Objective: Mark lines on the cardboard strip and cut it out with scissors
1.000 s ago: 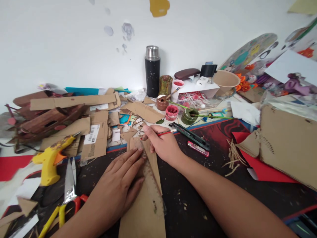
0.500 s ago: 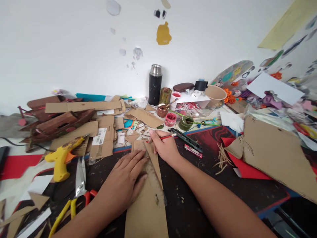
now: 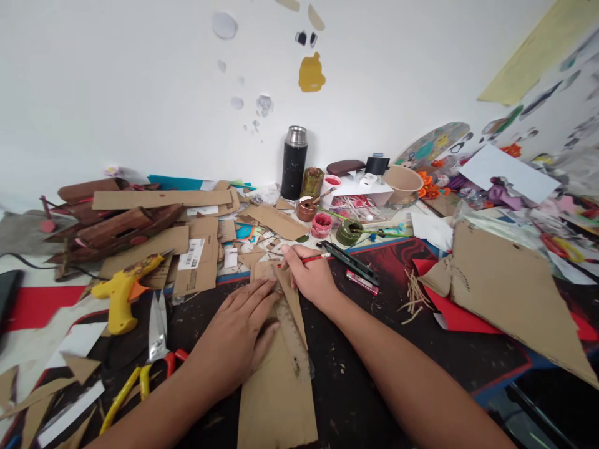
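A long strip of brown cardboard [image 3: 276,411] lies on the dark mat in front of me. On it rests a clear ruler [image 3: 292,340], slanting along the strip. My left hand [image 3: 246,324] lies flat over the cardboard and the ruler's edge, fingers stretched forward. In my right hand [image 3: 306,274] a red pencil [image 3: 316,257] is pinched, near the far end of the strip; its tip is hard to make out. A dark green box cutter [image 3: 350,262] and a small pink-labelled pack [image 3: 362,282] lie just right of that hand.
Scissors [image 3: 158,337] and a yellow glue gun [image 3: 122,293] lie to the left. Open paint jars [image 3: 322,226], a black flask [image 3: 294,165] and cardboard scraps [image 3: 271,221] stand or lie at the back. A big cardboard piece [image 3: 505,287] lies at right.
The view has shifted slightly, so the whole scene sits a little differently. Both hands keep nearly the same place on the cardboard; the right still grips the pencil.
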Action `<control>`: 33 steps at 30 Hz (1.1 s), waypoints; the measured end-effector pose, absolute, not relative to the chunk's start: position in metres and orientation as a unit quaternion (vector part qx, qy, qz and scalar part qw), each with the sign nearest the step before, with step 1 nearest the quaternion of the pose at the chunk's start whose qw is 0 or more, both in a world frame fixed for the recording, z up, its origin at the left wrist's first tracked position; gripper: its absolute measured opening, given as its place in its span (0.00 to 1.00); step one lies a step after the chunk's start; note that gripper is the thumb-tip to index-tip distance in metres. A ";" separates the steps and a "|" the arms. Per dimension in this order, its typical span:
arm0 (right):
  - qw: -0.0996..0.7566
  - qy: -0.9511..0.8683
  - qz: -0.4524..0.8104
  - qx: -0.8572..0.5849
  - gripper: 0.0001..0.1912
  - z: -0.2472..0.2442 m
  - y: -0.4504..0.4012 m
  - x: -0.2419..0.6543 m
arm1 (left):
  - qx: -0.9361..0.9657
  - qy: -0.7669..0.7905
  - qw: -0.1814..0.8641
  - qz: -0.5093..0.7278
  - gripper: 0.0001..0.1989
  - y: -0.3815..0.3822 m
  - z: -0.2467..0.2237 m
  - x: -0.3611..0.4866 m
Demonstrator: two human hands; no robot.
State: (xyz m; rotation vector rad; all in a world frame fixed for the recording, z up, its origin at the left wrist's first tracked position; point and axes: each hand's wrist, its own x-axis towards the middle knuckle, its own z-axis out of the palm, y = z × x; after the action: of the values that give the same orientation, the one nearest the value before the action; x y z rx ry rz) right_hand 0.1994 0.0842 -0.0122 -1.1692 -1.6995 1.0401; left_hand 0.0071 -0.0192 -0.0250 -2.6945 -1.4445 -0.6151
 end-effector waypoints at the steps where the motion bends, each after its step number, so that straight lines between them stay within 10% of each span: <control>1: 0.403 -0.674 0.411 -0.463 0.28 -0.012 0.084 0.199 | -0.864 -0.463 0.013 -0.197 0.21 -0.019 -0.025 0.007; 33: 0.324 -0.776 0.323 -0.434 0.28 0.009 0.081 0.204 | -0.871 -0.452 0.016 -0.191 0.21 -0.018 -0.022 0.005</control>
State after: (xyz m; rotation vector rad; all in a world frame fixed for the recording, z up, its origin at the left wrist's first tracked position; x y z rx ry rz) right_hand 0.2044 0.0809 0.0085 -1.1389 -2.0349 0.8465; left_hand 0.0046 -0.0181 -0.0221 -2.7099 -1.4042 -0.5929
